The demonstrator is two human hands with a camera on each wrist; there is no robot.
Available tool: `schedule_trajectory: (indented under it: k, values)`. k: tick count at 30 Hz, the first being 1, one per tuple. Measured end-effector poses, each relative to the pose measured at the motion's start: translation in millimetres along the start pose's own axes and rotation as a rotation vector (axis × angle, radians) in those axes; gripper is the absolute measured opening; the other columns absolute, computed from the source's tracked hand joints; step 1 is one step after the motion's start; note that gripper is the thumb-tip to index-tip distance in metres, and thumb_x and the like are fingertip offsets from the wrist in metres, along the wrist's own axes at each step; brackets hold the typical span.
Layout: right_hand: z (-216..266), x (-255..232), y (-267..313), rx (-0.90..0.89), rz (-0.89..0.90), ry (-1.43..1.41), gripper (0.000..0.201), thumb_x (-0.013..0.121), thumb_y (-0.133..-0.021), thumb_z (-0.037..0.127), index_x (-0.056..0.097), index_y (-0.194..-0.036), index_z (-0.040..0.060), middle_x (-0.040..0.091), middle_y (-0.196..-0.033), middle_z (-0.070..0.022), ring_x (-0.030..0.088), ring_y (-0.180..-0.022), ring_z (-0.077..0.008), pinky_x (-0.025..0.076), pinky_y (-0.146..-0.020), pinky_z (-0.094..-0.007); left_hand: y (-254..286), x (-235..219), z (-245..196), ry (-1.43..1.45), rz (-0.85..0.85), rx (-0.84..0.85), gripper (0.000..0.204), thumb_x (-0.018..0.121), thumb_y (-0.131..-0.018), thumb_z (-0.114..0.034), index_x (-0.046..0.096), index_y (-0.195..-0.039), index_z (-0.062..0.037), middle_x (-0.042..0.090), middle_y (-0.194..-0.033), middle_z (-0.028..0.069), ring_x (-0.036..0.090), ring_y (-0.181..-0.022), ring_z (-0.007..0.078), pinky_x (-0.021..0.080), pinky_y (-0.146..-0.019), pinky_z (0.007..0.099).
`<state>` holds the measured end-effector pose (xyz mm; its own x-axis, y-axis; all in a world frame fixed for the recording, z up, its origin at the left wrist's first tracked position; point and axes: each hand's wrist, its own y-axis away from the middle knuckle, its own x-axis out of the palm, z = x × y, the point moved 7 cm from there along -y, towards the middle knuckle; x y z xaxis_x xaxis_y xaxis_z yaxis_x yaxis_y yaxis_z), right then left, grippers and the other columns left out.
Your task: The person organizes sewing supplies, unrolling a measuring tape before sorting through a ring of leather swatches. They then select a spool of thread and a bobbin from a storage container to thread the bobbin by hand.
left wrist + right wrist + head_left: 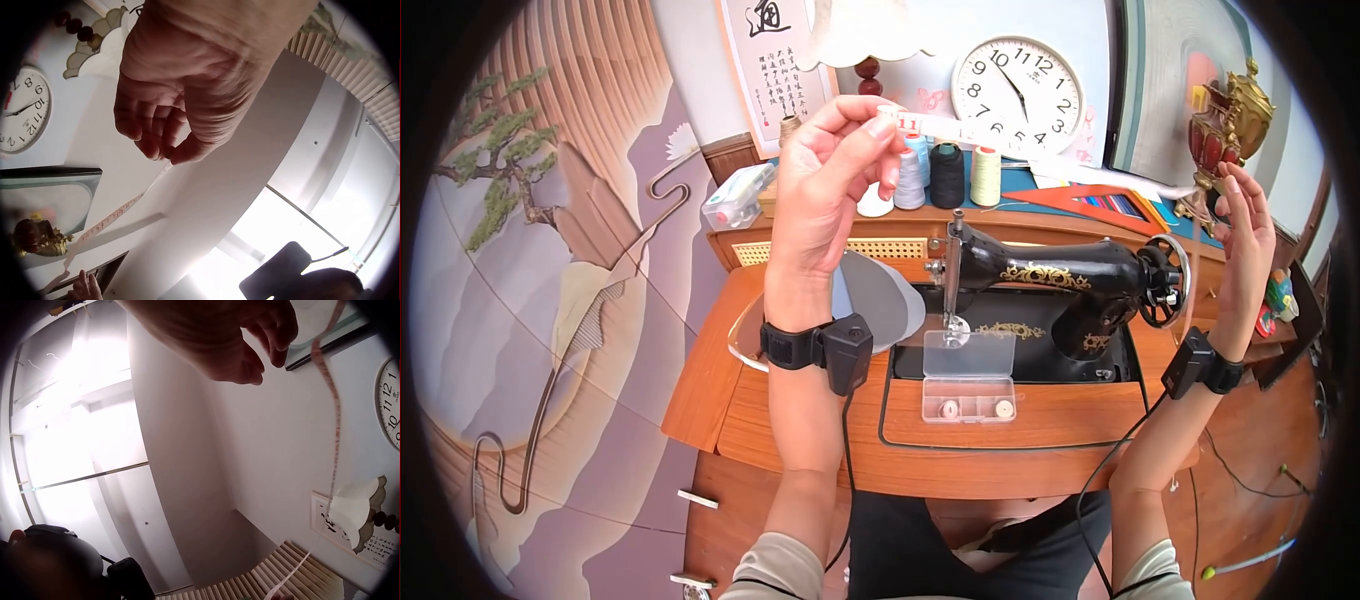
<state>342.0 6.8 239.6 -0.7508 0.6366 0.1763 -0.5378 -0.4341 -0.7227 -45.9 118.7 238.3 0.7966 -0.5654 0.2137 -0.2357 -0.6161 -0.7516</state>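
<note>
A white measuring tape (940,128) with red numbers stretches across the head view above a black sewing machine (1040,262). My left hand (830,185) is raised, pinching one end between thumb and fingers, also plain in the left wrist view at the fingertips (169,153). From there the tape runs right and dips down near my right hand (1248,240). That hand is raised with relaxed fingers, slightly bent. In the right wrist view the tape (337,419) hangs past the fingers (281,337), with a gap between.
An open clear plastic box (970,385) with small round pieces sits on the wooden sewing table (800,440). Behind are thread spools (947,178), an orange set square (1050,197), a wall clock (1018,90) and a red and gold urn (1215,140). A clear case (738,197) lies back left.
</note>
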Motion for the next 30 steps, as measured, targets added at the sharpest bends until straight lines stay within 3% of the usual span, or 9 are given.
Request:
schedule_trajectory:
  k: [3, 5, 10, 12, 13, 14, 20, 23, 30]
  values:
    - [16, 11, 10, -0.051, -0.005, 0.138, 0.026, 0.062, -0.091, 0.019, 0.063, -0.114, 0.0072, 0.064, -0.11, -0.0021, 0.05, -0.074, -0.0024, 0.038, -0.058, -0.0142, 2, 14, 7, -0.096, 0.057, -0.091, 0.017, 0.064, -0.088, -0.016, 0.061, -0.096, -0.001, 0.062, -0.078, 0.004, 0.055, -0.06, 0.0062, 0.044, -0.054, 0.0208]
    - [30, 29, 19, -0.116, 0.112, 0.124, 0.024, 0.061, -0.091, 0.019, 0.063, -0.112, 0.0067, 0.064, -0.11, -0.0016, 0.05, -0.076, -0.0035, 0.04, -0.061, -0.015, 2, 22, 15, -0.136, 0.099, -0.124, 0.017, 0.064, -0.088, -0.016, 0.062, -0.095, -0.0013, 0.062, -0.077, 0.0033, 0.054, -0.059, 0.0055, 0.043, -0.054, 0.0199]
    - [60, 89, 67, -0.183, 0.404, 0.04, 0.023, 0.062, -0.087, 0.007, 0.06, -0.109, 0.0025, 0.063, -0.096, -0.0009, 0.053, -0.072, -0.0039, 0.04, -0.057, -0.0152, 11, 52, 30, -0.21, 0.23, -0.216, 0.016, 0.066, -0.088, -0.015, 0.062, -0.094, -0.0007, 0.062, -0.078, 0.0008, 0.052, -0.059, 0.0025, 0.041, -0.051, 0.0161]
    - [67, 111, 83, -0.28, 0.485, 0.011, 0.027, 0.069, -0.08, 0.004, 0.059, -0.106, 0.0011, 0.062, -0.094, -0.0007, 0.057, -0.071, -0.0046, 0.044, -0.054, -0.0173, 15, 63, 29, -0.288, 0.228, -0.241, 0.019, 0.062, -0.089, -0.02, 0.062, -0.093, -0.0012, 0.061, -0.076, 0.0026, 0.052, -0.059, 0.0056, 0.042, -0.054, 0.0199]
    - [68, 120, 93, -0.259, 0.577, 0.107, 0.032, 0.064, -0.079, -0.003, 0.056, -0.11, 0.0016, 0.057, -0.117, -0.007, 0.053, -0.077, -0.0038, 0.044, -0.062, -0.0176, 16, 67, 29, -0.284, 0.242, -0.228, 0.019, 0.062, -0.089, -0.02, 0.061, -0.093, -0.0012, 0.061, -0.075, 0.0024, 0.052, -0.058, 0.0056, 0.042, -0.054, 0.0199]
    - [71, 125, 98, -0.267, 0.596, 0.107, 0.033, 0.069, -0.076, -0.001, 0.056, -0.105, 0.0029, 0.058, -0.115, -0.0069, 0.055, -0.077, -0.0047, 0.045, -0.061, -0.018, 17, 71, 29, -0.28, 0.256, -0.216, 0.019, 0.062, -0.089, -0.02, 0.061, -0.092, -0.0012, 0.061, -0.075, 0.0023, 0.052, -0.058, 0.0055, 0.042, -0.054, 0.0199]
    - [67, 139, 108, -0.418, 0.55, 0.11, 0.031, 0.075, -0.072, 0.0, 0.056, -0.096, 0.0055, 0.06, -0.106, -0.0042, 0.058, -0.081, -0.0063, 0.044, -0.057, -0.017, 22, 85, 29, -0.249, 0.295, -0.225, 0.018, 0.06, -0.09, -0.019, 0.061, -0.092, -0.0005, 0.061, -0.075, 0.0029, 0.052, -0.058, 0.0063, 0.043, -0.054, 0.0202]
    - [75, 136, 108, -0.609, 0.507, 0.114, 0.019, 0.071, -0.074, -0.004, 0.058, -0.086, 0.0038, 0.062, -0.091, -0.0041, 0.059, -0.079, -0.0091, 0.046, -0.056, -0.0179, 24, 88, 30, -0.251, 0.336, -0.228, 0.018, 0.06, -0.091, -0.019, 0.061, -0.093, -0.0005, 0.062, -0.076, 0.0039, 0.053, -0.058, 0.0072, 0.043, -0.055, 0.0207]
    - [73, 131, 103, -0.552, 0.52, 0.077, 0.015, 0.068, -0.076, -0.005, 0.06, -0.086, 0.0023, 0.063, -0.09, -0.0052, 0.061, -0.08, -0.0109, 0.049, -0.06, -0.0207, 27, 88, 29, -0.228, 0.368, -0.191, 0.019, 0.059, -0.093, -0.019, 0.06, -0.096, -0.0002, 0.062, -0.079, 0.0056, 0.056, -0.061, 0.0087, 0.046, -0.057, 0.0222]
